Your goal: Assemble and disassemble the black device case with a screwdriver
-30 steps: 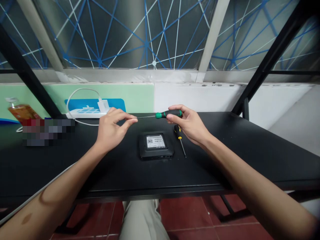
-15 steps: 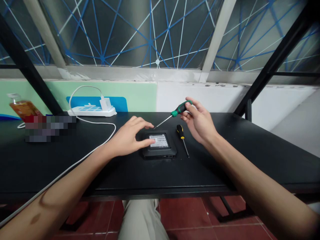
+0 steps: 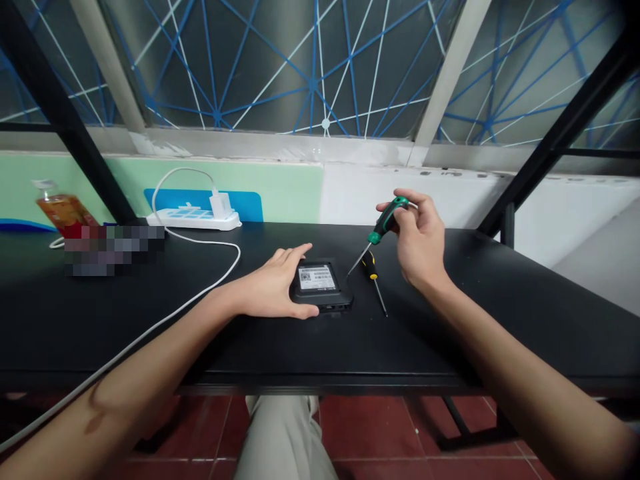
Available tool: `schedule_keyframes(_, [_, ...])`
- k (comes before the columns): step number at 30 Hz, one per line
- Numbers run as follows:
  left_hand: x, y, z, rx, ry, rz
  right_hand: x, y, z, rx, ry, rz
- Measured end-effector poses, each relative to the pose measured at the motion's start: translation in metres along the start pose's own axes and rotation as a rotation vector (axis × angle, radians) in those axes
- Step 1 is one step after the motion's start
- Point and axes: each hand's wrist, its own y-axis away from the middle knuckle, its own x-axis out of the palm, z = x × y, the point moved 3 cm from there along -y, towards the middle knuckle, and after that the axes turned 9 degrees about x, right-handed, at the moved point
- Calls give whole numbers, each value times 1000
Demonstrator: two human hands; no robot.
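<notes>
A small black box (image 3: 320,285) with a white label lies flat on the black desk (image 3: 450,333). My left hand (image 3: 275,288) grips its left side, thumb along the near edge and fingers over the far corner. My right hand (image 3: 420,237) is closed round the green-and-black handle of a screwdriver (image 3: 383,227). The shaft slants down to the left, its tip just above the box's far right corner. A second screwdriver with a yellow-and-black handle (image 3: 371,267) lies on the desk right of the box.
A white power strip (image 3: 193,219) with a plugged-in charger sits at the back left; its white cable (image 3: 200,293) runs across the desk toward me. A bottle (image 3: 63,210) stands far left. Black frame posts (image 3: 550,127) rise on both sides.
My left hand slid from the box's top to grip its left side. My right hand lifted and tilted the green screwdriver steeper, bringing its tip toward the box's far right corner.
</notes>
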Motion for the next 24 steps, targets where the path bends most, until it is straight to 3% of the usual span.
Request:
schedule_keyframes(6, [-7,4,10,12,-23,-2,2,4,5,-27,58,12])
schedule_keyframes(24, [-5,2,14,33,-42,5,7,14,18,-35,106,38])
